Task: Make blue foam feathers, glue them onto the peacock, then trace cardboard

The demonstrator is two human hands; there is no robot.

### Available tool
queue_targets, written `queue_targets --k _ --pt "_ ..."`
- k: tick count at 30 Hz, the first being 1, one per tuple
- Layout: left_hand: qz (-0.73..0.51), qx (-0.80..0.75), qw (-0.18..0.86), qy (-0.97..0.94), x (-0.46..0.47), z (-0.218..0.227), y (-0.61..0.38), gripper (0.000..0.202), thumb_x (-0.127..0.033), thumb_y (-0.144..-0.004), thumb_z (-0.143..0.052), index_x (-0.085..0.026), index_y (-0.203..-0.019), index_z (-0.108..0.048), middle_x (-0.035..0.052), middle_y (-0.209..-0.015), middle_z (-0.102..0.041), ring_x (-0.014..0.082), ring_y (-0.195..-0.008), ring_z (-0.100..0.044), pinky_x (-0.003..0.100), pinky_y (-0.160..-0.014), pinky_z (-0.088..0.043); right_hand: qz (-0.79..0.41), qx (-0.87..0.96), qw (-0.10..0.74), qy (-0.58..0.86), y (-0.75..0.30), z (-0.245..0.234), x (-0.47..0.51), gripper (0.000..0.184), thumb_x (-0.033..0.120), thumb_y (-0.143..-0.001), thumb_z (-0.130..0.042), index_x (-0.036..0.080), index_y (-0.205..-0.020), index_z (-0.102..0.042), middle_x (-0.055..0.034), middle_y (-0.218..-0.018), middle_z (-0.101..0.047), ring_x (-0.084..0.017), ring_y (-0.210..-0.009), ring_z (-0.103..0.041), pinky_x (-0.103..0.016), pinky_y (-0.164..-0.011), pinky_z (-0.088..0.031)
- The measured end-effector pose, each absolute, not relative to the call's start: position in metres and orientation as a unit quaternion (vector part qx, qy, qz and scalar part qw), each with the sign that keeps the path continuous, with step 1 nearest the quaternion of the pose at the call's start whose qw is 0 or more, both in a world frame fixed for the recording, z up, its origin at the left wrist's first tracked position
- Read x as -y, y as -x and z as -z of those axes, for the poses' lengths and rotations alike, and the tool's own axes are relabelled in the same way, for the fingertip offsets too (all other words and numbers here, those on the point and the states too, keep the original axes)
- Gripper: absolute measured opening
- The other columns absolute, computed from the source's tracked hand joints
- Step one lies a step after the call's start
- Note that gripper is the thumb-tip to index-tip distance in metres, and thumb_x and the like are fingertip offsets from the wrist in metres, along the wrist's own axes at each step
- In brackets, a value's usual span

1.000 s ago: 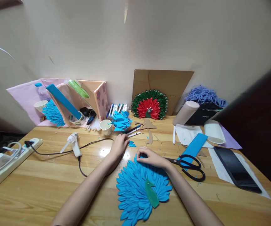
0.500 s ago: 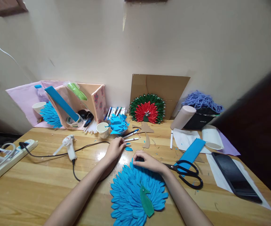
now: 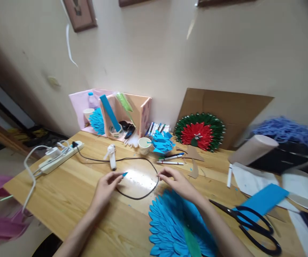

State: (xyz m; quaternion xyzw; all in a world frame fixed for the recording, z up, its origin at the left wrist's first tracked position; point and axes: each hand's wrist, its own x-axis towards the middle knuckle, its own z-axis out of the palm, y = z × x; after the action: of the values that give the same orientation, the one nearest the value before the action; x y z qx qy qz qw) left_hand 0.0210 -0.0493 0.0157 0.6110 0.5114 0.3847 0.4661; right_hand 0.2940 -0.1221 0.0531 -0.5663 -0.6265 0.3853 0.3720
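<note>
My left hand (image 3: 107, 187) pinches a small blue paper petal (image 3: 124, 174), its pointed tip sticking out past the fingertips. Thumb and finger of my right hand (image 3: 174, 180) are closed beside the loop of black cord (image 3: 157, 171); whether anything is between them I cannot make out. Below my right wrist lies a peacock of blue paper petals (image 3: 167, 228) with a green body (image 3: 190, 241), partly covered by the forearm. A white glue gun (image 3: 112, 157) stands beyond my left hand, on the black cord.
Black scissors (image 3: 236, 214) and a blue paper strip (image 3: 263, 201) lie at the right. Behind are a paper cup (image 3: 144, 145), a pile of blue petals (image 3: 162, 142), markers (image 3: 170, 163) and a red-green peacock (image 3: 199, 132). A power strip (image 3: 60, 157) sits at the left edge.
The view has swung to the left. My left hand has drawn back from near the markers with a blue petal, toward the glue gun's side. My hands are now farther apart.
</note>
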Motion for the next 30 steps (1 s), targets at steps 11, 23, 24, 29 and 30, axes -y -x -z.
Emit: queue_targets --k 11,23,24,29,30 --pt "-0.541 -0.588 0.257 -0.543 -0.053 -0.014 0.033 0.026 -0.031 -0.077 -0.053 -0.011 -0.088 -0.065 0.0128 -0.093 -0.069 0.0189 -0.085 -0.064 0.033 -0.083 -0.048 -0.306 0.64 0.314 0.631 -0.104 -0.021 -0.017 0.026 0.033 -0.078 -0.055 0.013 -0.094 -0.054 -0.0191 -0.101 -0.06 -0.031 -0.1 -0.054 -0.039 -0.081 -0.04" --pt "-0.496 -0.593 0.3 -0.559 -0.052 0.011 0.026 0.019 -0.027 -0.078 -0.057 -0.013 -0.084 -0.067 0.0095 -0.086 -0.07 0.0169 -0.077 -0.065 0.029 -0.074 -0.051 -0.3 0.706 0.373 0.523 -0.171 -0.023 0.0 0.025 0.038 -0.086 -0.041 0.018 -0.08 -0.054 -0.0043 -0.076 -0.058 -0.02 -0.072 -0.055 -0.029 -0.066 -0.04" --pt "-0.494 -0.593 0.304 -0.558 -0.052 0.01 0.025 0.018 -0.027 -0.078 -0.057 -0.013 -0.084 -0.067 0.0094 -0.085 -0.07 0.0167 -0.076 -0.065 0.029 -0.074 -0.051 -0.299 0.716 0.365 0.514 -0.173 -0.023 0.003 0.024 0.037 -0.086 -0.041 0.018 -0.079 -0.054 -0.0037 -0.075 -0.058 -0.019 -0.071 -0.054 -0.028 -0.066 -0.04" --pt "-0.491 -0.593 0.314 -0.556 -0.05 0.008 0.023 0.017 -0.026 -0.078 -0.057 -0.013 -0.083 -0.067 0.0086 -0.084 -0.071 0.0163 -0.076 -0.065 0.028 -0.073 -0.051 -0.323 0.734 0.317 0.507 -0.172 -0.02 0.008 0.022 0.034 -0.086 -0.038 0.019 -0.085 -0.055 -0.0021 -0.076 -0.057 -0.019 -0.072 -0.053 -0.028 -0.064 -0.04" --pt "-0.491 -0.592 0.315 -0.556 -0.05 0.008 0.023 0.017 -0.026 -0.078 -0.057 -0.013 -0.083 -0.067 0.0085 -0.084 -0.071 0.0162 -0.075 -0.065 0.028 -0.073 -0.051 -0.326 0.731 0.316 0.51 -0.171 -0.019 0.008 0.022 0.033 -0.086 -0.038 0.019 -0.084 -0.054 -0.0021 -0.076 -0.057 -0.019 -0.072 -0.053 -0.028 -0.065 -0.04"
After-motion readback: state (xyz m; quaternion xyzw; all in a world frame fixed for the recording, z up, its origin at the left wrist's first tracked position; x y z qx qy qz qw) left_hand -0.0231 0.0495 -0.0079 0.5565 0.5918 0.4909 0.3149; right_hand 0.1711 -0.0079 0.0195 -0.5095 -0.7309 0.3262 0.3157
